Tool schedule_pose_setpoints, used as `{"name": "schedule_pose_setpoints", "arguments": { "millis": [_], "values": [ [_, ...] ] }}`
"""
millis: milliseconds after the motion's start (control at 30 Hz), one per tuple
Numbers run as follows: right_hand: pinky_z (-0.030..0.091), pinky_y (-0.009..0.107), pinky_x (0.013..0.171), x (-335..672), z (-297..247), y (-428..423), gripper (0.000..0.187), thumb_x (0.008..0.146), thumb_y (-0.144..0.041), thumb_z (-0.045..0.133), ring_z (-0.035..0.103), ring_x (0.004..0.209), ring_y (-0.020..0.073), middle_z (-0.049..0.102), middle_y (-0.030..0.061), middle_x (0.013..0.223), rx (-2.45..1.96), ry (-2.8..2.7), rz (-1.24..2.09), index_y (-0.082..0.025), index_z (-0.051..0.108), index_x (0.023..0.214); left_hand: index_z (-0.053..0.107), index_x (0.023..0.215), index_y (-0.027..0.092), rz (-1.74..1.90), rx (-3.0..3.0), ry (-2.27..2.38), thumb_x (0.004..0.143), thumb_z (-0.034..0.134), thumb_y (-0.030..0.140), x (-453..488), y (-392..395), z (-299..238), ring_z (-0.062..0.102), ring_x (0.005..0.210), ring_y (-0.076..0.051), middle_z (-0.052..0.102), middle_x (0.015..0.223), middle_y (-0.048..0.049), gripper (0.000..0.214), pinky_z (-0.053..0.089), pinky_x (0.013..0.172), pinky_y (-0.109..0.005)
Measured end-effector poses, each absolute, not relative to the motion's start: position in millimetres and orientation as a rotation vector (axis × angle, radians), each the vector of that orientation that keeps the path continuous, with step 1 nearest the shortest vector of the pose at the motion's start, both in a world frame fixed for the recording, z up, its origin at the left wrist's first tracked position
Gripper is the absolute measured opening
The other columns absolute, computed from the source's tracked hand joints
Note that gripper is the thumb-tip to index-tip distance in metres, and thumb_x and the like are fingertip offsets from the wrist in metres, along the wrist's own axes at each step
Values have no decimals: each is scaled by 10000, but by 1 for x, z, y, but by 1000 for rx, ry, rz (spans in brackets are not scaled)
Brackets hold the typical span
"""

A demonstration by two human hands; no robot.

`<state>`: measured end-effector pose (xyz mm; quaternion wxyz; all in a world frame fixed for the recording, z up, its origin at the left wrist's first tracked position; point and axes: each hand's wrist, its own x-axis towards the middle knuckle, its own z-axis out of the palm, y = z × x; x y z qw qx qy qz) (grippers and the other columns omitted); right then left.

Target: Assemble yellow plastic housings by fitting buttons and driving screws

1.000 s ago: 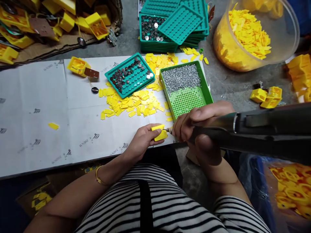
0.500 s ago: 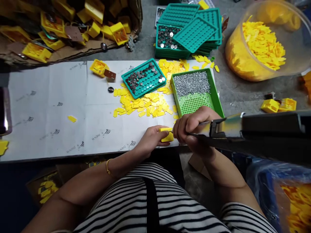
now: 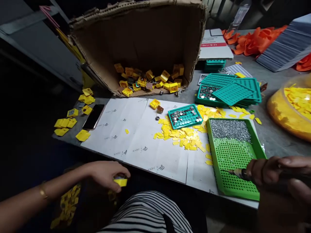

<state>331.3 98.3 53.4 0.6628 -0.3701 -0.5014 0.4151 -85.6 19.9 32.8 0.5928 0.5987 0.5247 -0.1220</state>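
My left hand [image 3: 104, 174] is closed on a small yellow plastic case [image 3: 121, 182], held in front of the table edge and below the tabletop. Fingers wrapped round it, my right hand [image 3: 274, 171] grips a power screwdriver [image 3: 239, 173], its tip over the perforated part of a green tray [image 3: 228, 153]. Small silver screws [image 3: 229, 128] fill the far end of that tray. Left of it lie loose flat yellow pieces [image 3: 187, 137]. Behind them a teal tray [image 3: 181, 123] carries round button cells. One open yellow case [image 3: 155, 103] with a brown part lies farther back.
A cardboard box [image 3: 155, 38] on its side holds yellow cases. A phone [image 3: 94, 117] and yellow cases [image 3: 65, 123] lie at the left. Stacked teal trays [image 3: 233, 92] and a clear tub [image 3: 279, 106] stand right. More yellow parts [image 3: 68, 207] are below the table.
My left hand has carried the yellow case left and past the table edge. The screwdriver has parted from the case and is over the green tray. The view has tilted up and left.
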Motion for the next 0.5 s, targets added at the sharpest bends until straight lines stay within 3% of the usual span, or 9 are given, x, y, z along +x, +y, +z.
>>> {"name": "schedule_pose_setpoints", "arguments": {
  "millis": [100, 167, 233, 333, 400, 500],
  "values": [
    [235, 394, 286, 332, 50, 102, 171, 539, -357, 713, 339, 262, 175, 364, 0, 370, -982, -998, 839, -330, 710, 707, 738, 980, 232, -225, 1547, 1386, 778, 606, 397, -113, 40, 44, 657, 764, -218, 742, 862, -45, 292, 442, 666, -261],
    [253, 403, 295, 326, 52, 101, 187, 510, -331, 730, 367, 281, 186, 391, 9, 383, -1001, -1001, 827, -324, 709, 696, 726, 934, 220, 75, 1717, 1556, 839, 519, 354, -109, 78, 42, 661, 822, -229, 740, 905, -55, 265, 456, 741, -285],
    [301, 420, 309, 321, 56, 100, 231, 500, -283, 734, 424, 316, 213, 443, 28, 411, -992, -1029, 848, -306, 721, 729, 670, 1136, 215, 354, 1856, 1717, 814, 525, 280, -99, 129, 36, 639, 1017, -271, 697, 1158, -96, 360, 453, 874, -338],
    [386, 462, 374, 316, 60, 102, 285, 489, -250, 744, 511, 402, 253, 515, 63, 465, -1011, -1067, 840, -286, 742, 772, 439, 1421, 192, 409, 2012, 1618, 710, 534, 113, -84, 203, 22, 345, 1405, -290, 386, 1536, -113, 721, 271, 1119, -385],
    [399, 459, 386, 317, 60, 104, 307, 476, -271, 758, 528, 417, 260, 531, 71, 463, -1005, -1097, 804, -284, 753, 782, 391, 1447, 156, 356, 2084, 1488, 645, 543, 59, -76, 237, 15, 260, 1448, -282, 302, 1578, -128, 822, 209, 1154, -377],
    [401, 435, 366, 318, 57, 105, 339, 485, -269, 763, 516, 384, 247, 533, 53, 435, -965, -1116, 783, -297, 756, 823, 490, 1368, 154, 321, 2077, 1432, 631, 581, 77, -68, 261, 8, 372, 1373, -280, 438, 1495, -133, 747, 245, 1129, -359]
  ]
}}
